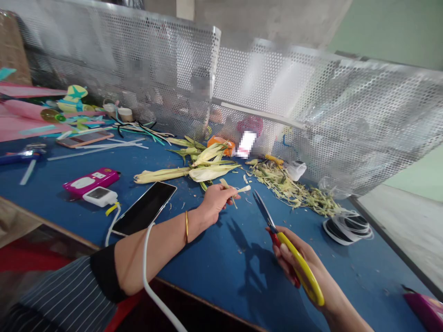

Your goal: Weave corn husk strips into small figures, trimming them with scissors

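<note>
My left hand (216, 202), with a gold bangle at the wrist, pinches a small piece of pale corn husk (243, 189) above the blue table. In my right hand (294, 258) is a pair of scissors (300, 267) with yellow and red handles. Its blades point up and to the left, a little apart from the husk piece; I cannot tell how far they are parted. Just behind my left hand lies a pile of larger corn husks (211, 171). Shredded husk trimmings (287, 186) are heaped farther right.
A black-screened phone (145, 207) and a purple device (92, 180) lie left of my forearm, with a white cable (147, 267) across it. A spool (348, 228) sits at right. Perforated metal panels (270, 78) border the back. Strips and a blue-handled tool (24, 154) lie far left.
</note>
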### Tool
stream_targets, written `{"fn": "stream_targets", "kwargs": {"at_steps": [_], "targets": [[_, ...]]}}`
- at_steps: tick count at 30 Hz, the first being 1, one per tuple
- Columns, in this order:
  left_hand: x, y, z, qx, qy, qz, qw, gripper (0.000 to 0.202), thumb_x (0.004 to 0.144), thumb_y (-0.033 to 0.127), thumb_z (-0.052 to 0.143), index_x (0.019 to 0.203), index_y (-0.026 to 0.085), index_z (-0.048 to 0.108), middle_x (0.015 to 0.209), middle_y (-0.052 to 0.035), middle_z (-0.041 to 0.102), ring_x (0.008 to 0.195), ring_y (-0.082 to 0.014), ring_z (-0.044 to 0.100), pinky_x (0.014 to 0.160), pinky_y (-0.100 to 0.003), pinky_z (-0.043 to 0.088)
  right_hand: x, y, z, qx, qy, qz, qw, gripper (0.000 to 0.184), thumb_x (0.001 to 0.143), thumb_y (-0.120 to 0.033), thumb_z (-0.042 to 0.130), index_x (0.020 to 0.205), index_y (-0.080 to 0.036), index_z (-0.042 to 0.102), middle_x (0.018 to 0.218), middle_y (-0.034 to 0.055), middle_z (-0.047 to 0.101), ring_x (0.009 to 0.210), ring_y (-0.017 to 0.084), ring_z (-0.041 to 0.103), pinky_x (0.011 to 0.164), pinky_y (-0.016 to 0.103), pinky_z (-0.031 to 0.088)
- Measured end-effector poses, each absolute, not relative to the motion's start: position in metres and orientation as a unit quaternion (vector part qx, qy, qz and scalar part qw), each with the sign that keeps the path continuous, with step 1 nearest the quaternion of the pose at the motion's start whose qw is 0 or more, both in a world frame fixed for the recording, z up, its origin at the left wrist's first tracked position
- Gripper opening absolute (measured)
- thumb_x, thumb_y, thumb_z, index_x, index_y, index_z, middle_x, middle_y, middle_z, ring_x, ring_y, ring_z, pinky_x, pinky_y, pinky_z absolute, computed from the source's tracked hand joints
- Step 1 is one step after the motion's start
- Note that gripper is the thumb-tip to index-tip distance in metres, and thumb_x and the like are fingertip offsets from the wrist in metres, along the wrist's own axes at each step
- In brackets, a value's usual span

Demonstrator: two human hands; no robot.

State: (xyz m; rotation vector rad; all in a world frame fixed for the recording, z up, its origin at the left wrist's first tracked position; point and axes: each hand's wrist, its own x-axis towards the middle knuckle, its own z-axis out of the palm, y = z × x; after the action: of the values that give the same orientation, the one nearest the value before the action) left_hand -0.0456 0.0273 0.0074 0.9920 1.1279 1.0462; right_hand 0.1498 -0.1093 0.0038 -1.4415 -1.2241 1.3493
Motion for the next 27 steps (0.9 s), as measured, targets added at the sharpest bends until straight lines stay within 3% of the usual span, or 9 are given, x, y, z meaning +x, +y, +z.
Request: {"fn": "stream_targets", "kwargs": {"at_steps": [4,15,21,27], "targets": [[-0.045,0.027,0.005,0.450,0.486,0.444,0.604,0.010,0.068,0.021,0.064,0.061,0.014,0.064,0.068,-0.0048,0.068,0.049,-0.0069,0.046,0.042,-0.020,0.027,0.153,-0.114,0.002,-0.519,-0.491,0.571,0.405,0.064,0.072,-0.063,0.070,0.119,-0.021,0.056,0.073,-0.0011,0.052,0.043,0.005,0.035,0.035,0.017,0.029],[-0.042,0.022,0.003,0.487,0.470,0.407,0.614,0.011,0.069,0.023,0.065,0.065,0.014,0.062,0.070,-0.0061,0.070,0.048,-0.0069,0.047,0.042,-0.020,0.027,0.144,-0.106,-0.003,-0.486,-0.430,0.633,0.422,0.062,0.075,-0.057,0.071,0.122,-0.020,0.055,0.074,-0.0014,0.052,0.046,0.004,0.035,0.033,0.015,0.031],[-0.043,0.023,0.004,0.461,0.481,0.392,0.634,0.007,0.068,0.019,0.064,0.065,0.014,0.061,0.070,-0.0065,0.070,0.048,-0.0059,0.046,0.041,-0.019,0.025,0.146,-0.109,-0.005,-0.493,-0.365,0.605,0.508,0.051,0.086,-0.062,0.054,0.118,-0.023,0.055,0.065,-0.0042,0.048,0.041,0.005,0.034,0.035,0.017,0.032],[-0.043,0.026,0.004,0.429,0.465,0.418,0.652,0.009,0.067,0.020,0.064,0.060,0.014,0.061,0.068,-0.0057,0.069,0.047,-0.0063,0.046,0.040,-0.020,0.025,0.150,-0.120,-0.008,-0.514,-0.480,0.579,0.412,0.062,0.076,-0.061,0.068,0.122,-0.021,0.052,0.075,-0.0017,0.054,0.041,0.004,0.036,0.033,0.017,0.030]]}}
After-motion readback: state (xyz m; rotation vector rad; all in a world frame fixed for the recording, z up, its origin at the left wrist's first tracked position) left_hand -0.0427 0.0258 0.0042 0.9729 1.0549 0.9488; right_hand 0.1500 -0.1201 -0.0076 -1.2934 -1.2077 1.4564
